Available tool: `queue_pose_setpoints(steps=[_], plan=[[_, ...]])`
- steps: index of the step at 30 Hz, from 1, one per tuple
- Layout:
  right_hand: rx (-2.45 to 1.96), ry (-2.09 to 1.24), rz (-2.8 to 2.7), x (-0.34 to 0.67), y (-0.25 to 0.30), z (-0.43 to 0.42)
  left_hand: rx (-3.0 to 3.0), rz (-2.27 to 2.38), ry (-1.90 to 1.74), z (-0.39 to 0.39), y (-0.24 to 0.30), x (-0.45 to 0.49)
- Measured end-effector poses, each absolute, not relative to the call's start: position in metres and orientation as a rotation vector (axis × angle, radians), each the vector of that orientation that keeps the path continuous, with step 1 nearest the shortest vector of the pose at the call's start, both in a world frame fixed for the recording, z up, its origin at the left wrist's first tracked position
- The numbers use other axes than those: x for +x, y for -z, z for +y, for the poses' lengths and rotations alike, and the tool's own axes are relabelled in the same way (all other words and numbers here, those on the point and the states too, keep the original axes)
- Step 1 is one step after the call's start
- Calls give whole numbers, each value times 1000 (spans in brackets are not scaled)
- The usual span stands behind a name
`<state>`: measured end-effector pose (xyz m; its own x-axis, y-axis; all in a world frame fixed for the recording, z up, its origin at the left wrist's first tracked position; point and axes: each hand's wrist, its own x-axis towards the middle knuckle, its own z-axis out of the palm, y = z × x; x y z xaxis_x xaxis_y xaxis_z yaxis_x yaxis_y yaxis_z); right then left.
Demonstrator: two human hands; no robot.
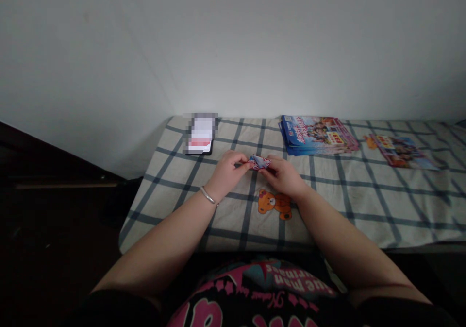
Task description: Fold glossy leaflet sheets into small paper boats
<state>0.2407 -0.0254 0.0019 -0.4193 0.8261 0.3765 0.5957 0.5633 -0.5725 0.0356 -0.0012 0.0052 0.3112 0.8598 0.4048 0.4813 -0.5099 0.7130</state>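
Observation:
Between my two hands is a small folded piece of printed paper (pixel 260 162), blue, red and white, held just above the checked cloth. My left hand (pixel 233 169) pinches its left end between thumb and fingers; a silver bangle sits on that wrist. The fingers of my right hand (pixel 282 174) are closed on the paper's right side, thumb in front. My fingers hide part of the folds. Beyond my right hand lies a stack of colourful printed flyers (pixel 316 135).
A phone with a blurred screen (pixel 201 133) lies at the back left. Another flyer (pixel 404 151) is on the right. The checked cloth (pixel 174 205), printed with an orange bear (pixel 275 204), covers the table. A pale wall (pixel 233 45) rises directly behind it.

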Motion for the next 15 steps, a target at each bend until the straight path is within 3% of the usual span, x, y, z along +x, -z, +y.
queue_pose_setpoints(steps=[15], plan=[[-1244, -338, -2107, 236, -3, -26, 2308, 1063, -1250, -3, -8, 34]])
